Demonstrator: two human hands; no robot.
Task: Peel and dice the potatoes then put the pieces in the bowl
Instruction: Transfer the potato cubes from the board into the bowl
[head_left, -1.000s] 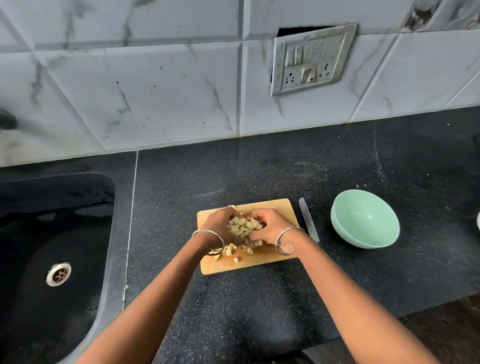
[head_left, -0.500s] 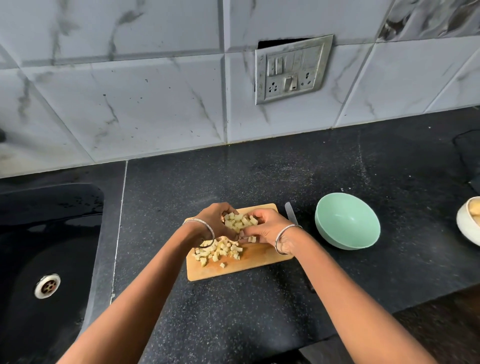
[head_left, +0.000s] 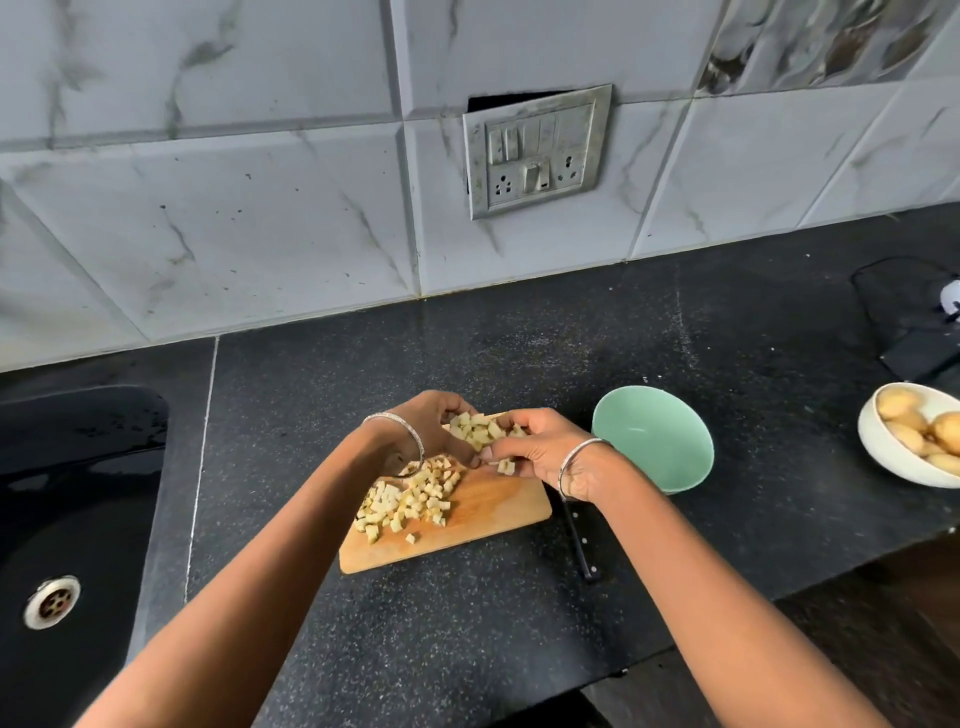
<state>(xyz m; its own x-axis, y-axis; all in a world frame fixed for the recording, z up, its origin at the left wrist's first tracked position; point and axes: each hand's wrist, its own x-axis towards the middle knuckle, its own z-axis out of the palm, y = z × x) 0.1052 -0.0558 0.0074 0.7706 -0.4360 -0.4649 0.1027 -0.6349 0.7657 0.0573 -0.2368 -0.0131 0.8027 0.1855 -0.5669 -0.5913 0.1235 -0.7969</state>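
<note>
Black speckled counter (head_left: 467, 623) runs below marble-look wall tiles. At centre frame the left hand (head_left: 431, 431) and right hand (head_left: 540, 447) are cupped together, fingers curled round a heap of diced potato (head_left: 478, 431): pale yellow, roughly cubed, held over the far end of the wooden chopping board (head_left: 493, 512). More loose cubes (head_left: 410, 499) lie piled on the board's left half. Just right of the hands a mint-green bowl (head_left: 660, 452) shows only its bare inside. At the right edge a white bowl (head_left: 872, 452) holds whole potatoes (head_left: 914, 421). A knife (head_left: 582, 540) lies beside the board, partly under the right wrist.
</note>
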